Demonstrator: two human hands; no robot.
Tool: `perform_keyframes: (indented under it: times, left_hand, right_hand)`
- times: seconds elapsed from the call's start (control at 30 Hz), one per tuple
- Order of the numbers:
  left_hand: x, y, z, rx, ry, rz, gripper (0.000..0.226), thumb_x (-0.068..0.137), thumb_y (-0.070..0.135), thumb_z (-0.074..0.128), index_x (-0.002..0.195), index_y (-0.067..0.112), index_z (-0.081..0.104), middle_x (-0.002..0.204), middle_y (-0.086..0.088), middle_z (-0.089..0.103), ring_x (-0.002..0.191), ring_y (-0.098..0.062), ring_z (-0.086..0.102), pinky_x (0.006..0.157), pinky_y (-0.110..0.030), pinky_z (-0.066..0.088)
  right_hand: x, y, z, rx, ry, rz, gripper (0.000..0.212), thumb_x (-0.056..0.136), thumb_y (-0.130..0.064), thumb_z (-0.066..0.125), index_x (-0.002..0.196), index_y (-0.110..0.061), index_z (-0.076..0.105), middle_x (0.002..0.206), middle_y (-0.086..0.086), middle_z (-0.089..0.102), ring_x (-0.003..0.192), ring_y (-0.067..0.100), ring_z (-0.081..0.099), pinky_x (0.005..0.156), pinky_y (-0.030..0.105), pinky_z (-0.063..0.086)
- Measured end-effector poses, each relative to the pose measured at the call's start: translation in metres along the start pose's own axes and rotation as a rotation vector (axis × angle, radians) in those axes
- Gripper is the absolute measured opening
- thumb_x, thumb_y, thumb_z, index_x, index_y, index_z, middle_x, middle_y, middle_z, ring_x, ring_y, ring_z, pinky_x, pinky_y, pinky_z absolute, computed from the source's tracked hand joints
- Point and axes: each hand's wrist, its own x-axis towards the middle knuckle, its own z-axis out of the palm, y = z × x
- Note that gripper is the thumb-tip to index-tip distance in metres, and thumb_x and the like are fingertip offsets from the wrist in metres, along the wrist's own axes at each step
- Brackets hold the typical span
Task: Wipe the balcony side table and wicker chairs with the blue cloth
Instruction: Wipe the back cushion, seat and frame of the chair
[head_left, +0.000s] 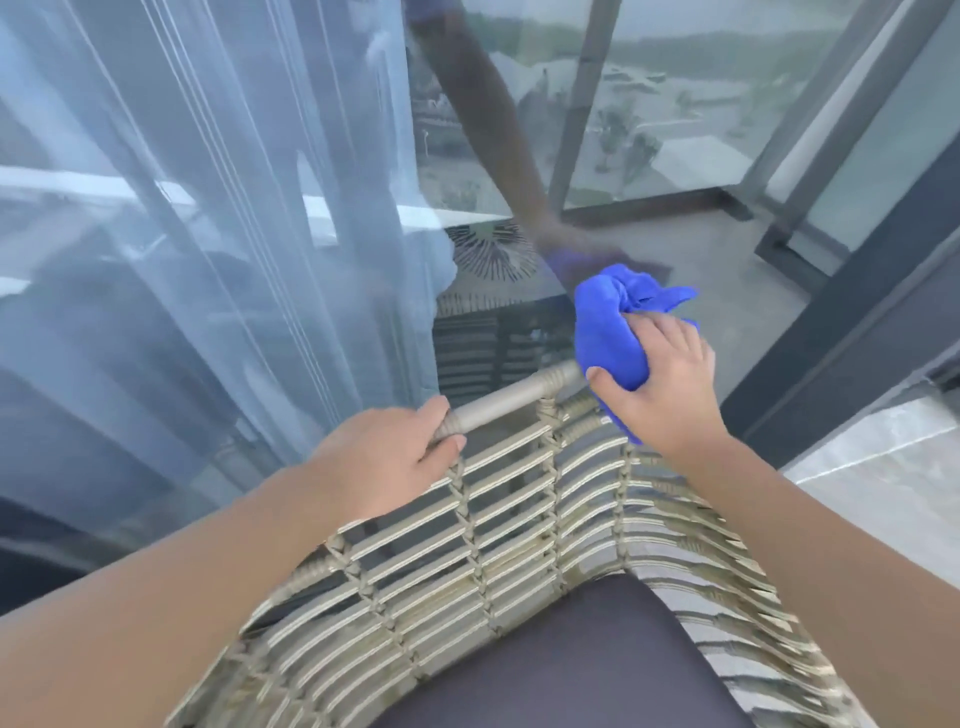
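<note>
Dark cushion (561, 660) right under the camera, sitting in the seat of the wicker chair (483, 545), whose woven beige back rises toward the top rail (511, 397). 2 bare forearms reach in over it. The left hand (384, 457) is wrapped round that rail at its left end, fingers curled over the far side and thumb tucked under. The right hand (662, 384) has the blue cloth (618, 322) bunched in its grip, thumb on the near face and fingers spread across the back, and the wad is pressed against the rail's right end. Just beyond the chair stands the side counter (493, 291), a dark glossy top over slatted sides, catching a reflection of the arm and cloth. Sheer curtain (208, 208) hangs at the left. Farther out, grey balcony floor (727, 260), then the glass railing (675, 104) with blurred grounds below.
</note>
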Motion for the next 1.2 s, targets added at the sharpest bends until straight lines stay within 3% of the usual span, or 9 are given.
perform_keyframes:
  times: [0.13,0.3,0.47,0.6,0.7,0.8,0.97,1.07,1.2]
  left_hand:
    - [-0.003,-0.001,0.002,-0.026,0.048,-0.027,0.029,0.104,0.056,0.041,0.099,0.028,0.045,0.071,0.008,0.058,0.060,-0.009,0.056,0.050,-0.027,0.036]
    - [-0.006,-0.001,0.002,-0.159,0.128,-0.055,0.030,0.100,0.059,0.047,0.098,0.030,0.055,0.074,0.008,0.062,0.065,-0.008,0.059,0.056,-0.027,0.042]
    - [-0.020,-0.006,0.004,-0.355,0.369,-0.230,0.034,0.105,0.047,0.043,0.083,0.026,0.060,0.070,0.008,0.064,0.069,-0.013,0.061,0.060,-0.029,0.042]
    - [-0.065,-0.032,0.009,-0.085,0.254,-0.248,0.046,0.107,0.052,0.023,0.075,0.027,0.045,0.068,0.003,0.059,0.069,-0.024,0.062,0.063,-0.035,0.049]
    - [-0.100,-0.055,0.009,-0.117,0.251,-0.327,0.051,0.106,0.054,0.020,0.073,0.025,0.046,0.068,0.002,0.060,0.071,-0.026,0.062,0.070,-0.039,0.053]
    - [-0.136,-0.074,0.016,-0.294,0.308,-0.501,0.056,0.109,0.050,0.025,0.066,0.021,0.047,0.062,0.000,0.058,0.069,-0.025,0.059,0.069,-0.039,0.049]
    - [-0.182,-0.090,0.041,-0.795,0.377,-0.758,0.054,0.109,0.046,0.036,0.066,0.019,0.054,0.057,0.003,0.054,0.048,-0.005,0.052,0.056,-0.024,0.041]
    - [-0.196,-0.098,0.054,-1.120,0.418,-0.870,0.055,0.109,0.049,0.035,0.080,0.020,0.072,0.066,0.008,0.070,0.069,-0.015,0.062,0.073,-0.031,0.048]
    - [-0.215,-0.106,0.055,-1.365,0.479,-0.892,0.057,0.110,0.046,0.029,0.100,0.014,0.074,0.091,-0.007,0.079,0.084,-0.022,0.074,0.075,-0.035,0.057]
  right_hand:
    - [-0.005,-0.019,0.015,0.134,0.028,0.169,0.041,0.083,-0.037,0.071,0.117,-0.015,0.064,0.109,-0.007,0.055,0.110,0.022,0.049,0.105,0.052,0.041]
    - [-0.007,-0.041,0.018,0.130,0.013,0.052,0.023,0.078,-0.034,0.062,0.093,-0.017,0.066,0.097,-0.006,0.060,0.095,0.016,0.046,0.092,0.043,0.045]
    - [-0.013,-0.074,0.027,0.049,-0.097,-0.095,0.034,0.076,-0.040,0.058,0.100,-0.021,0.072,0.104,-0.002,0.068,0.101,0.028,0.058,0.096,0.045,0.046]
    - [-0.031,-0.112,0.043,0.102,-0.151,-0.155,0.035,0.077,-0.043,0.055,0.099,-0.022,0.071,0.101,-0.004,0.068,0.099,0.027,0.059,0.097,0.049,0.045]
    - [-0.050,-0.145,0.059,0.136,-0.134,-0.191,0.026,0.080,-0.041,0.057,0.094,-0.023,0.068,0.095,-0.007,0.066,0.096,0.026,0.059,0.095,0.047,0.044]
    - [-0.065,-0.171,0.071,0.163,-0.130,-0.230,0.023,0.082,-0.041,0.056,0.091,-0.022,0.065,0.095,-0.008,0.066,0.097,0.026,0.058,0.097,0.047,0.043]
    - [-0.100,-0.229,0.091,0.255,-0.241,-0.371,0.023,0.085,-0.037,0.062,0.101,-0.023,0.068,0.107,-0.009,0.068,0.108,0.024,0.058,0.104,0.048,0.041]
    - [-0.119,-0.265,0.104,0.279,-0.275,-0.419,0.027,0.084,-0.036,0.065,0.106,-0.022,0.071,0.112,-0.008,0.068,0.113,0.024,0.058,0.109,0.046,0.038]
    - [-0.159,-0.302,0.117,0.272,-0.350,-0.576,0.034,0.079,-0.030,0.068,0.112,-0.022,0.073,0.119,-0.008,0.067,0.126,0.025,0.053,0.118,0.052,0.029]
